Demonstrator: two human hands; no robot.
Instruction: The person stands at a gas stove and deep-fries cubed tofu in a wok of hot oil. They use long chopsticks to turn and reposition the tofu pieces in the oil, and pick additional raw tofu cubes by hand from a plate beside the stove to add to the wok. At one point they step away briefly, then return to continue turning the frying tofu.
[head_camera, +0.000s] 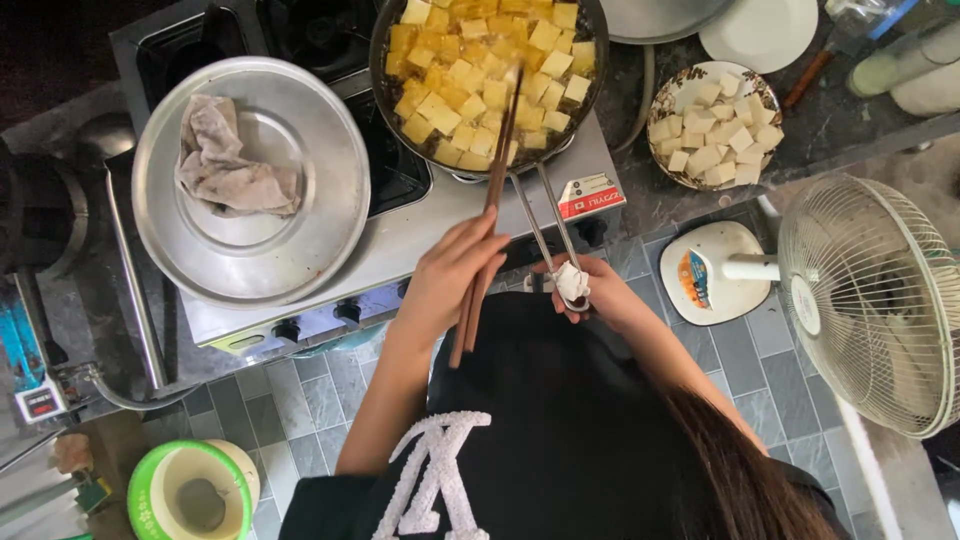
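A dark frying pan (385, 40) on a steel gas stove (420, 225) holds several yellow tofu cubes (470, 90) in oil. My left hand (450, 275) grips a pair of long brown chopsticks (497, 165); their tips reach in among the cubes at the pan's near side. My right hand (598, 292) is closed on the end of the pan's wire handle (545, 220), with a white cloth (572, 282) wrapped round it.
A patterned plate (668, 88) of pale uncooked tofu cubes sits right of the stove. A big metal lid (300, 130) carrying a crumpled rag (235, 165) covers the left burner. An electric fan (870, 300) stands at right, a green-and-white bucket (150, 480) at lower left.
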